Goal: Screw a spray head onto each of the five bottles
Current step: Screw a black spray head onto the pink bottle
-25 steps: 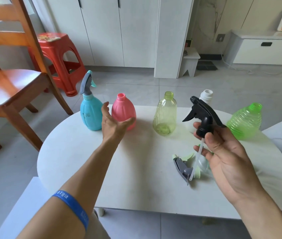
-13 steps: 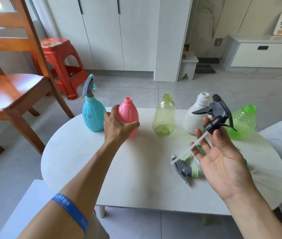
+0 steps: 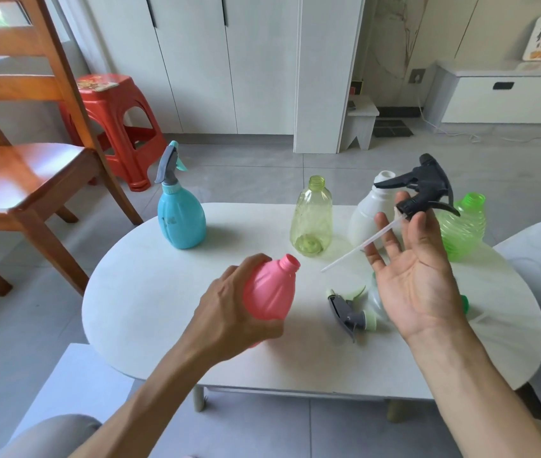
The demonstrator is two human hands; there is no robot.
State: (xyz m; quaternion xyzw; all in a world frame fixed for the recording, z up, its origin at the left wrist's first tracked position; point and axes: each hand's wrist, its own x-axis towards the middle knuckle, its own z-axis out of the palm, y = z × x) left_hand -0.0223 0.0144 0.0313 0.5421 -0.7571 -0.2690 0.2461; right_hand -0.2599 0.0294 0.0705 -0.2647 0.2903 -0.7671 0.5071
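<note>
Left hand [image 3: 229,319] grips a ribbed pink plastic bottle [image 3: 270,289] above the table; right hand [image 3: 411,276] pinches a black trigger spray head [image 3: 422,190].

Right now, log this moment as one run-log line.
left hand: grips pink bottle, lifted, tilted | right hand: holds black spray head | blue bottle: capped | step: black head not yet on

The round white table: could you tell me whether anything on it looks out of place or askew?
Only the grey spray head with a pale green collar lies on its side on the round white table, not yet fitted; nothing looks spilled or damaged.
</note>
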